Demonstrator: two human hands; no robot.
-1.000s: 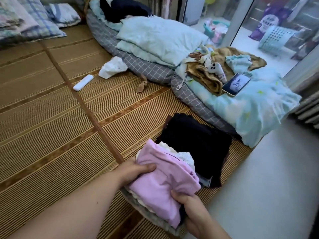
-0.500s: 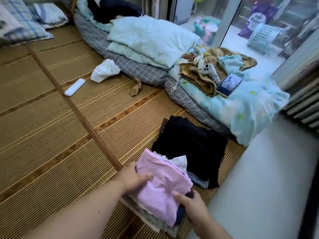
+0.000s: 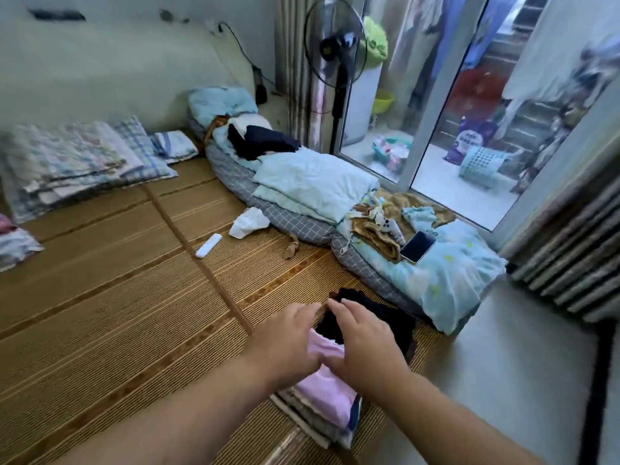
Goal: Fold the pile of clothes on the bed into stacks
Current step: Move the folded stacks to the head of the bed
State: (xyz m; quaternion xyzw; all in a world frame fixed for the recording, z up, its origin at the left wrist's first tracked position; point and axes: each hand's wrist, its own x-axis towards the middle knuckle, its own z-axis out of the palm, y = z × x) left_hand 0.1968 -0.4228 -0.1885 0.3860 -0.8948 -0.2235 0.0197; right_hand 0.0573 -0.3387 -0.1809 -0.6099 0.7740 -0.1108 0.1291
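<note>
a: where's the folding at right now?

b: there's a folded stack [image 3: 322, 411] at the near edge of the woven bed mat [image 3: 110, 317], with a pink garment [image 3: 330, 391] on top. a black garment [image 3: 379, 317] lies touching the stack's far side, a loose heap rather than a square fold.

a: and the hands?

b: both are over the stack with fingers loosely spread, gripping nothing i can make out. the left hand [image 3: 288, 344] is above the stack's left side, palm down over the pink top. the right hand [image 3: 365, 344] is just beside it, fingertips reaching past the pink onto the near edge of the black cloth.

a: why there?

b: my guess is they're going for the black piece next, either to fold it or to bring it onto the stack. the stack sits close to the person, which keeps it within easy reach.

a: anything else near the stack?

b: beyond it, well apart, a white remote [image 3: 208, 245] and a crumpled white cloth [image 3: 248, 222] lie on the mat. to the stack's far right there's a light blue quilt [image 3: 446, 280] with a phone [image 3: 418, 246] resting on it, screen up. more folded bedding [image 3: 77, 162] sits far off to the stack's upper left, against the wall.

a: much left?

b: judging by that black heap, at least that piece.
</note>
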